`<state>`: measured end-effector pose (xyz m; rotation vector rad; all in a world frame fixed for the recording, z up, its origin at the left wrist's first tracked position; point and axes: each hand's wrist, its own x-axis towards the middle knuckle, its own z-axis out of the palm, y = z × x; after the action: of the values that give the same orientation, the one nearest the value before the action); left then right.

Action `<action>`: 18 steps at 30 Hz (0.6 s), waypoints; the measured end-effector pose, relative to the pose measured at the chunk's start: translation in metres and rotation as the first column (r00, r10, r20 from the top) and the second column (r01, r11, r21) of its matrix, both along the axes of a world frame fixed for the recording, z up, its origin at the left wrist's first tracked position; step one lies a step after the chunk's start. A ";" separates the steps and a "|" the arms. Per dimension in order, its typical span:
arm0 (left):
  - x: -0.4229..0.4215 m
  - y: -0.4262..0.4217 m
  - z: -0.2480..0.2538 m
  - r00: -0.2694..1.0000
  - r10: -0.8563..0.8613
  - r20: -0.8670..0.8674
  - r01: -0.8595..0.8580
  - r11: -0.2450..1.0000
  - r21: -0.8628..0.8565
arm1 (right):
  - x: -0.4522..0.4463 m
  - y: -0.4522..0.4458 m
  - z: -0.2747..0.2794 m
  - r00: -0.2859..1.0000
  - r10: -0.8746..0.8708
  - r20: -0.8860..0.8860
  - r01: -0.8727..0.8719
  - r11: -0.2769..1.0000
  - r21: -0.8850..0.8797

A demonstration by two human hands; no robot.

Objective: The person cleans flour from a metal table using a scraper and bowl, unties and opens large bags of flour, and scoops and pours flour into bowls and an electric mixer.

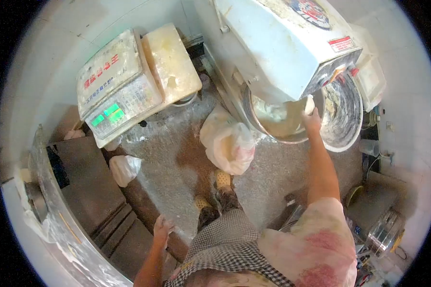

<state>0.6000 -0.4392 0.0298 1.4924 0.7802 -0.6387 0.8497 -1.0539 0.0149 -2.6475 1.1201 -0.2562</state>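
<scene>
The person's right hand [313, 119] reached forward over the right side of a metal mixing bowl [286, 141], its grip closed around an off-white lump [310, 103], perhaps dough; the view was too small to be sure. The lump stood out beyond the fingers, its long axis running away from the person, tip pointing toward the white mixer housing [275, 52] above. It looked pale, short and smooth. A second metal bowl [353, 138], flour-streaked inside, sat just to the right. The left hand [163, 226] hung low, its grip released, fingers loosely bent. A white plastic bag [216, 131] stood on the floor [268, 177] near the person's feet.
</scene>
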 end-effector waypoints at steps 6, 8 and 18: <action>0.009 -0.009 0.000 1.000 0.020 -0.019 -0.020 1.000 0.010 | -0.012 -0.011 0.008 0.978 0.091 0.190 -0.115 0.987 0.116; 0.008 -0.008 -0.007 1.000 -0.011 0.023 0.010 1.000 0.023 | -0.024 -0.031 -0.004 0.996 0.008 0.091 -0.013 0.998 0.058; -0.008 0.013 -0.035 0.978 -0.144 0.153 0.143 0.990 0.023 | -0.114 0.067 0.052 0.720 -0.516 0.464 -0.425 0.200 0.883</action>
<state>0.5920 -0.4259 -0.0055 1.5987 0.5616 -0.6184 0.7355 -0.9868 0.0665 -1.0535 0.6429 -0.3429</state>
